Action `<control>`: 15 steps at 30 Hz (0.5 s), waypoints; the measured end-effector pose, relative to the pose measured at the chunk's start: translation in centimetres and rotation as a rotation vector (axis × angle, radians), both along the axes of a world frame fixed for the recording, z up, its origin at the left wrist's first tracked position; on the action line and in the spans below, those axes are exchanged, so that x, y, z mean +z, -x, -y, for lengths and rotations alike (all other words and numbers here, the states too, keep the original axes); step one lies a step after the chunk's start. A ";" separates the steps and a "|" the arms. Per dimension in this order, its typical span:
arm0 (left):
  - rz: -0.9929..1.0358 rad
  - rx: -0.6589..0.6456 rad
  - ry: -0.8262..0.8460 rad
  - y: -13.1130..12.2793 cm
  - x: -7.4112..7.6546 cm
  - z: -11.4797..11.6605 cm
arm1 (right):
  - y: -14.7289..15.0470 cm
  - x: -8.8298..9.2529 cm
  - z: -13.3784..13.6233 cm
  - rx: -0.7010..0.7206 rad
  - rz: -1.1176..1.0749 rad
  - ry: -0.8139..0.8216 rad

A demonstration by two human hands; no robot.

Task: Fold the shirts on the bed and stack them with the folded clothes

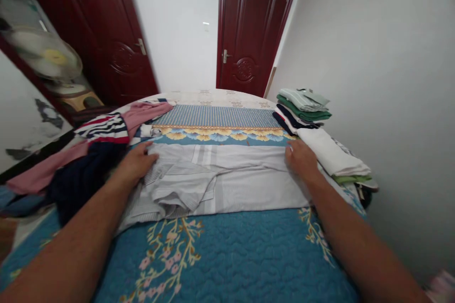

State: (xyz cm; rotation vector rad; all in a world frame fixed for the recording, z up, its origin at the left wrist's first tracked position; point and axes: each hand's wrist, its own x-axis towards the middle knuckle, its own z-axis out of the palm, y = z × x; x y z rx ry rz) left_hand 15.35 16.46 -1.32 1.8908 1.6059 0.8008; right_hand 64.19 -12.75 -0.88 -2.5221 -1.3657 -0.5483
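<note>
A light grey shirt with white and darker grey stripes lies folded lengthwise across the bed. Its short sleeve rests on top, toward the left end. My left hand pinches the far left edge of the cloth between thumb and fingers. At the far right corner, my right hand is closed on the fabric, with some of its fingers hidden from me. Both forearms reach in from the near side, one at each end of the shirt.
Loose clothes in pink, navy and stripes are heaped on the left. Along the right wall stand a folded stack with green pieces and a folded white garment. A blue flowered quilt covers the bed. A fan stands at far left.
</note>
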 end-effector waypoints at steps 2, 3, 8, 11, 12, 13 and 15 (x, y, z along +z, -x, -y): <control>0.057 -0.037 0.020 -0.1 0.7 0.9 | 0.9 -1.5 -0.7 0.226 -0.051 0.020; 0.098 -0.053 0.027 -0.2 1.0 1.2 | 1.2 -2.3 -1.0 0.311 -0.067 0.050; 0.064 -0.084 -0.017 0.1 1.4 1.6 | 0.5 -5.0 -1.6 0.312 -0.002 0.150; 0.020 -0.032 -0.049 0.6 1.0 1.1 | -1.1 -5.6 -0.9 0.211 0.017 0.167; 0.040 -0.017 -0.046 0.8 0.9 1.0 | -1.6 -5.6 -0.6 0.185 0.016 0.166; 0.063 -0.011 -0.036 0.9 0.8 0.9 | -1.8 -5.5 -0.4 0.162 0.016 0.159; 0.098 -0.033 -0.001 1.1 0.8 0.9 | -1.4 -4.7 -0.1 0.134 0.031 0.106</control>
